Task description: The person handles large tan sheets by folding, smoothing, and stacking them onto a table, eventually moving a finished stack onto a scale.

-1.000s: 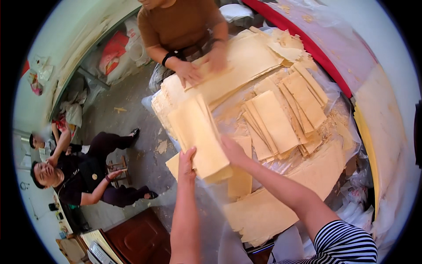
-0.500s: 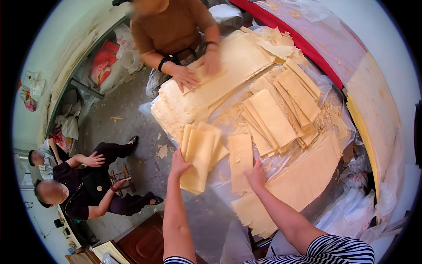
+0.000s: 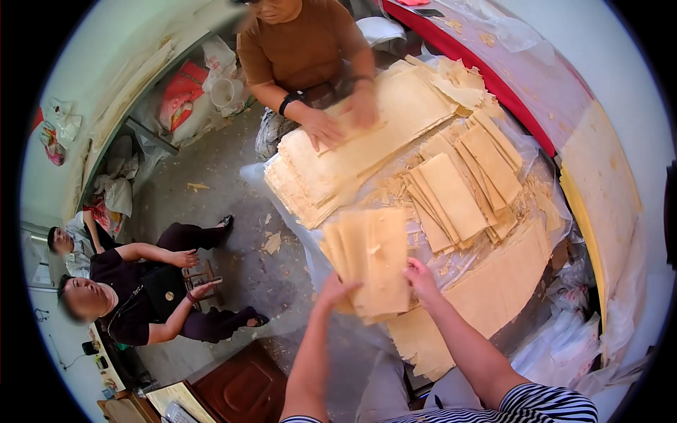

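My left hand [image 3: 337,290] is closed on the near left edge of a fanned bundle of folded sheets [image 3: 337,243], thin, brittle-looking and pale yellow. My right hand [image 3: 421,278] pinches the right edge of another folded sheet [image 3: 384,264], which lies against the front of that bundle. Motion blurs part of both. Just beyond and to the right, more folded packets [image 3: 451,201] lie overlapping in a row. A large flat stack of unfolded sheets [image 3: 486,289] spreads beside my right forearm.
Across from me a person in a brown top [image 3: 303,42] presses both hands on a long stack of sheets [image 3: 395,106]. Broken flakes litter the plastic covering. At left sits a person in dark clothes [image 3: 134,289], another behind. A red-edged platform [image 3: 479,63] runs along the right.
My left hand has moved right with its bundle, and my right hand has lifted its folded sheet against it. The seated person's raised hand has lowered and shifted right.
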The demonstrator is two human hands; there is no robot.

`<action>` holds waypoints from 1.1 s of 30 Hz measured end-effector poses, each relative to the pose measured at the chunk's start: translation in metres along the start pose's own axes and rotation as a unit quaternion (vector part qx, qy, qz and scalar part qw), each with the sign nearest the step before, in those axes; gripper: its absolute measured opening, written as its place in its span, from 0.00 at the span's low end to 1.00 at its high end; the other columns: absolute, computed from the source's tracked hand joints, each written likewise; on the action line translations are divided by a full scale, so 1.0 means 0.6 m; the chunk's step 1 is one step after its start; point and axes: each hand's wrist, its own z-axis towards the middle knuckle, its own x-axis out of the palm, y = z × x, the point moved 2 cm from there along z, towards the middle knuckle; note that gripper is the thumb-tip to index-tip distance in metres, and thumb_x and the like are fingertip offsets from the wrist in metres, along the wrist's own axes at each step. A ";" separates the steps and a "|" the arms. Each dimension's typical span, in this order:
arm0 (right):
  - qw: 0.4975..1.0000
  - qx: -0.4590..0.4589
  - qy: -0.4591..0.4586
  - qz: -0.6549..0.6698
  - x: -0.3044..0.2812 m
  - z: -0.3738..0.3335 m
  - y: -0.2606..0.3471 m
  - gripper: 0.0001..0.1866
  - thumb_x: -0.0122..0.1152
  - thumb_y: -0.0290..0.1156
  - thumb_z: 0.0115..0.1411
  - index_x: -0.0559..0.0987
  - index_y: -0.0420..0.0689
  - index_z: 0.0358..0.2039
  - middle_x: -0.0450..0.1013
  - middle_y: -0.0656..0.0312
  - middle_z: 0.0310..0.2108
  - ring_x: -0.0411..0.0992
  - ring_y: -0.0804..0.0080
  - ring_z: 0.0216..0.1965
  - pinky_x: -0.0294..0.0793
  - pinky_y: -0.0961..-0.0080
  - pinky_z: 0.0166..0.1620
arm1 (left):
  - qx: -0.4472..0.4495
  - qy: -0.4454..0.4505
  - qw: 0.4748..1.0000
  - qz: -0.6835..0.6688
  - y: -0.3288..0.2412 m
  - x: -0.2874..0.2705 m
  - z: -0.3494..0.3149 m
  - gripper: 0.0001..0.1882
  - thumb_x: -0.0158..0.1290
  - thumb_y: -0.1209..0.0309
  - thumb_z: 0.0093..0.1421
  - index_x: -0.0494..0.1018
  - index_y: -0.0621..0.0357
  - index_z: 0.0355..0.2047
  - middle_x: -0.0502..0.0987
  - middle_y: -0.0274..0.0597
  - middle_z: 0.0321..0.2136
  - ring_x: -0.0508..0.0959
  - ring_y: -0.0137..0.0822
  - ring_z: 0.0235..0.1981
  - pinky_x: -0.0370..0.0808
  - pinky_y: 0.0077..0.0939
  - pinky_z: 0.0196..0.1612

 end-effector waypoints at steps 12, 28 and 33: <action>0.979 0.066 0.082 0.176 -0.038 0.021 0.018 0.26 0.42 0.46 0.64 0.62 0.43 0.57 0.68 0.56 0.50 0.68 0.67 0.49 0.70 0.70 0.50 | 0.224 -0.016 0.922 0.314 -0.145 0.220 -0.037 0.45 0.61 0.56 0.45 0.54 0.65 0.58 0.58 0.61 0.56 0.58 0.53 0.58 0.58 0.40 0.59; 0.991 0.009 0.037 0.130 -0.084 0.004 -0.004 0.31 0.42 0.53 0.62 0.62 0.41 0.56 0.67 0.58 0.50 0.65 0.71 0.50 0.65 0.73 0.53 | 0.149 -0.191 0.967 -0.076 -0.054 0.201 -0.006 0.41 0.52 0.75 0.52 0.43 0.53 0.63 0.53 0.51 0.59 0.59 0.42 0.57 0.65 0.34 0.54; 0.992 -0.098 0.049 -0.067 -0.038 -0.018 0.031 0.31 0.56 0.36 0.57 0.58 0.41 0.57 0.65 0.57 0.50 0.64 0.69 0.51 0.64 0.73 0.53 | 0.146 -0.063 0.987 -0.028 -0.045 0.224 0.023 0.29 0.43 0.71 0.58 0.50 0.62 0.59 0.62 0.54 0.53 0.62 0.45 0.56 0.59 0.33 0.57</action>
